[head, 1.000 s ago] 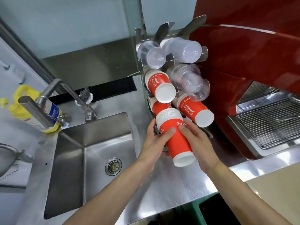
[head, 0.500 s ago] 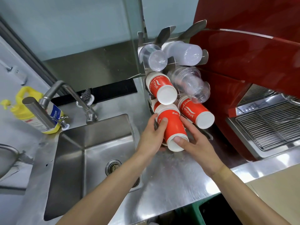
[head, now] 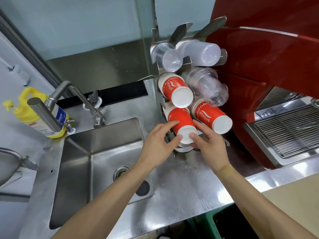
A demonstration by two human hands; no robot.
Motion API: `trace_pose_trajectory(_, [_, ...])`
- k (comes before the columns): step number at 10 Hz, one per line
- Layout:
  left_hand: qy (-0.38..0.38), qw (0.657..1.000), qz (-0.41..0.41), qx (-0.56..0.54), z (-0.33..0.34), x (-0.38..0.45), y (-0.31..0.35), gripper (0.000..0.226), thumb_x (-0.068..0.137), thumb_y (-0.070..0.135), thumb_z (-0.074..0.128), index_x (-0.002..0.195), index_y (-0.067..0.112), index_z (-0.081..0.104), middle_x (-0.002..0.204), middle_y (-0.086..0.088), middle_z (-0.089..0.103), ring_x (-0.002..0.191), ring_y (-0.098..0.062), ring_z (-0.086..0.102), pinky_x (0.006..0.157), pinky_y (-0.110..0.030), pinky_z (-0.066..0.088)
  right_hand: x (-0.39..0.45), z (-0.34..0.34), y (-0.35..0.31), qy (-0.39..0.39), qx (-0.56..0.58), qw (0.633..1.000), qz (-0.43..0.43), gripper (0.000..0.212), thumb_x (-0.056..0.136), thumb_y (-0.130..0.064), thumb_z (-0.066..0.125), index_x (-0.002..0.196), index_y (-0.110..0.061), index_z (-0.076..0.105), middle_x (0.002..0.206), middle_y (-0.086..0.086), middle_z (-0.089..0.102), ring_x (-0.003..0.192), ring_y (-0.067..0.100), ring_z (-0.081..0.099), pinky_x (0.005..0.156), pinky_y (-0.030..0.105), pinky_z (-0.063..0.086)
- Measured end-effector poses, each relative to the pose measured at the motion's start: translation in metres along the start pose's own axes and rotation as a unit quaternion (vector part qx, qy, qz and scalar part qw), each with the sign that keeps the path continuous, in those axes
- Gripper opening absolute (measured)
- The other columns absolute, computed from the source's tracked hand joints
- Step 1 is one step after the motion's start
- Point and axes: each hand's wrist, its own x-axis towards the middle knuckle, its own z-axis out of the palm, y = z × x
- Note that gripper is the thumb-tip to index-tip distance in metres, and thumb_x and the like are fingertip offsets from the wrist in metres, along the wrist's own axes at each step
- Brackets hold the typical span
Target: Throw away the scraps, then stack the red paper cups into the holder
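Head view: the left hand (head: 158, 145) and right hand (head: 209, 144) both press fingertips against the white base of the red paper cups (head: 182, 124), probably to seat the stack in the lowest slot of the holder (head: 155, 69), beside the sink (head: 96, 152).

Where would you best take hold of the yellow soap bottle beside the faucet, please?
Probably around the yellow soap bottle at its labelled body, coming from the left, the open side. The faucet spout crosses in front of it on the right, and the pump head at top looks too small for a firm grip.
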Motion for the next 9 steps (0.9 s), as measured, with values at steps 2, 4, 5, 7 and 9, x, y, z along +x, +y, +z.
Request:
trace_pose_trajectory(2, [0.002,1.000,-0.006,0.010,0.002,0.011,-0.004,0.045,0.088,0.038,0.066,0.132,0.038,0.057,0.127,0.007,0.061,0.117,-0.009,0.056,0.101,-0.029,0.045,0.012,0.008,0.005,0.024,-0.029,0.999,0.004,0.039,0.092,-0.010,0.065,0.129,-0.022,0.064,0.114,-0.011,0.072,0.091,0.004,0.073,0.085,0.044,0.061])
trace_pose_trajectory(4, [-0.007,0.999,0.006,0.037,0.001,0.016,-0.007,0.046,0.088,0.042,0.064,0.133,0.039,0.055,0.126,0.007,0.062,0.118,-0.012,0.054,0.101,-0.036,0.045,0.016,0.010,0.011,0.030,-0.042,0.999,0.007,0.040,0.091,-0.013,0.065,0.129,-0.026,0.065,0.119,-0.004,0.071,0.094,0.009,0.073,0.089,0.049,0.058])
trace_pose_trajectory(5, [-0.005,0.999,0.009,0.039,0.002,0.017,-0.009,0.046,0.087,0.046,0.063,0.133,0.041,0.054,0.125,0.008,0.061,0.118,-0.013,0.054,0.100,-0.040,0.047,0.014,0.011,0.012,0.038,-0.062,0.997,0.002,0.039,0.092,-0.019,0.064,0.128,-0.033,0.064,0.118,-0.008,0.071,0.095,0.011,0.073,0.089,0.050,0.058])
trace_pose_trajectory(7, [-0.033,0.999,0.004,0.039,0.003,0.018,-0.015,0.056,0.087,0.051,0.061,0.139,0.040,0.044,0.132,0.007,0.054,0.123,-0.016,0.051,0.101,-0.043,0.046,0.007,0.012,0.007,0.039,-0.132,0.990,0.029,0.037,0.092,-0.032,0.062,0.130,-0.034,0.061,0.110,-0.009,0.072,0.094,0.010,0.070,0.085,0.050,0.059])
trace_pose_trajectory(9, [-0.025,0.999,0.020,0.000,0.006,-0.003,-0.024,0.062,0.087,0.050,0.063,0.142,0.035,0.039,0.140,0.012,0.041,0.126,-0.008,0.047,0.098,-0.031,0.045,-0.020,0.003,-0.001,0.025,-0.263,0.964,0.022,0.030,0.093,-0.035,0.062,0.122,-0.028,0.067,0.116,-0.004,0.073,0.104,0.009,0.066,0.095,0.035,0.052])
